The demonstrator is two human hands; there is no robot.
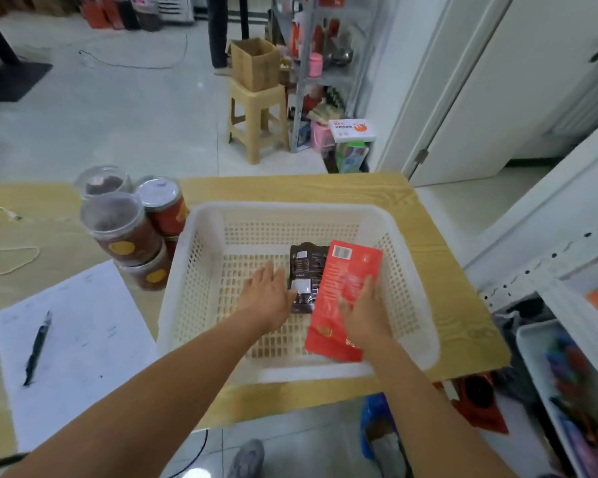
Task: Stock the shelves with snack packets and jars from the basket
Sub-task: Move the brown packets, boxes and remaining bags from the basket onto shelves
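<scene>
While the left hand (pixel 268 294) spreads its fingers beside a dark brown snack packet (pixel 306 267) in the white perforated plastic basket (pixel 201 236), the right hand (pixel 363 315) grips a flat red barcoded packet (pixel 346 270) there.

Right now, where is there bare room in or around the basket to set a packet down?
Free: basket floor between its left wall and the left hand; the table strip behind its far rim; the strip to its right. Crowded: centre-right, with dark packet, red packet and right hand; jars beside the left wall.
</scene>
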